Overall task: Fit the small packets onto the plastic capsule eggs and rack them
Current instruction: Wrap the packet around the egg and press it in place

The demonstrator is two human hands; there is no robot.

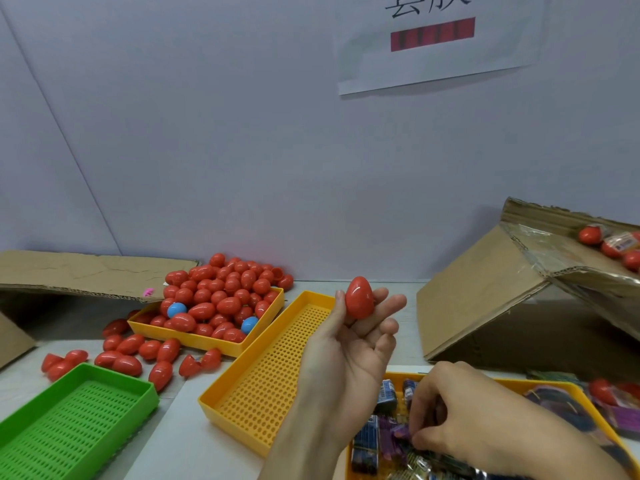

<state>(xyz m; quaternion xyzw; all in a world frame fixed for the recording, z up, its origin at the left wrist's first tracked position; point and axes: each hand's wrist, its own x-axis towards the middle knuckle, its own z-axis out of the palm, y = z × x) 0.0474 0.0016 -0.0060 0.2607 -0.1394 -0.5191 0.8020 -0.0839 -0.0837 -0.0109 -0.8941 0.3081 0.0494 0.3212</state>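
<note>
Left hand (349, 348) holds red egg (359, 298); right hand (460, 410) seemingly pinches packet (401, 432)

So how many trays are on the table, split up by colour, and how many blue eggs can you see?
Yellow trays: 3, one heaped with eggs, one bare, one holding packets
Green trays: 1
Blue eggs: 2
Total: 4 trays, 2 blue eggs
</note>
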